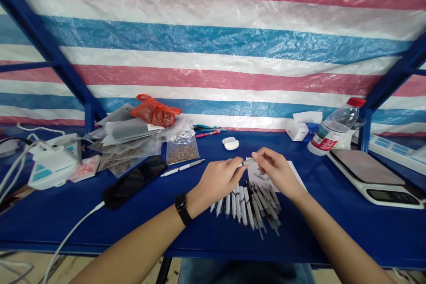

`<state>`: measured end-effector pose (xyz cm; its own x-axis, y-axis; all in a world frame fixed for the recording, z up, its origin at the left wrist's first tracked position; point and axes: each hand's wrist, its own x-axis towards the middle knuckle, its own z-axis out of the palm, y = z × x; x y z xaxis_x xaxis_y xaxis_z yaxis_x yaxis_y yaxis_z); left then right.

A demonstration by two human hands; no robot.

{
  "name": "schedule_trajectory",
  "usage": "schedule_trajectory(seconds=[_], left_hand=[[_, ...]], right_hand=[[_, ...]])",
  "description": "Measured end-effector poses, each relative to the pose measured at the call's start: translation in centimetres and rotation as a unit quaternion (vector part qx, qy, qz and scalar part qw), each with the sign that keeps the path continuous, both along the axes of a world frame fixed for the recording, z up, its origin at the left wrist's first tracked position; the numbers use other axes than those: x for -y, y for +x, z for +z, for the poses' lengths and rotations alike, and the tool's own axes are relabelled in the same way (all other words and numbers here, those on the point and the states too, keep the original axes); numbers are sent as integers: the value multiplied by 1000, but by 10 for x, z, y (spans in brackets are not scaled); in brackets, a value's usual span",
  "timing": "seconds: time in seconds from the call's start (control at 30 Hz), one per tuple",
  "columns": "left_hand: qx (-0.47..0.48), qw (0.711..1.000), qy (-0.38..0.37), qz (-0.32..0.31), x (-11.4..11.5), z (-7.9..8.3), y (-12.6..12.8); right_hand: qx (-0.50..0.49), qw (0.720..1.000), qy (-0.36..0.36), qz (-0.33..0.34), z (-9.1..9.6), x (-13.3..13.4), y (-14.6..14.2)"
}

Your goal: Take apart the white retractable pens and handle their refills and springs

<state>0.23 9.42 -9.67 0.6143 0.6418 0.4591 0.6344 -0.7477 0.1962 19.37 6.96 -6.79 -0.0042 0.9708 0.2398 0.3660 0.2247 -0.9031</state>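
Note:
My left hand (218, 182) and my right hand (274, 171) meet above the middle of the blue table, their fingertips pinching a short white paper tube (248, 162) between them. Just below my hands lies a fan of several white paper tubes (244, 207) with dark tips, partly hidden by my left hand. A white paper sheet (294, 178) lies under my right hand. A black band (183, 208) circles my left wrist.
Clear plastic bags of dried plant matter (182, 151) and a red bag (155, 112) lie at the back left, near a phone (133, 188) and a white pen (182, 167). A digital scale (372, 177) and a plastic bottle (336, 126) stand on the right.

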Motion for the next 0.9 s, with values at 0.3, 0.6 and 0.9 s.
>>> schedule_trajectory(seconds=[0.3, 0.6, 0.9], left_hand=[[5, 999, -15, -32, 2, 1, 0], [23, 1000, -9, -16, -1, 0, -2], [34, 999, 2, -36, 2, 2, -1]], right_hand=[[31, 1000, 1, 1, -3, -2, 2], [-8, 999, 23, 25, -3, 0, 2], [23, 1000, 8, -2, -4, 0, 1]])
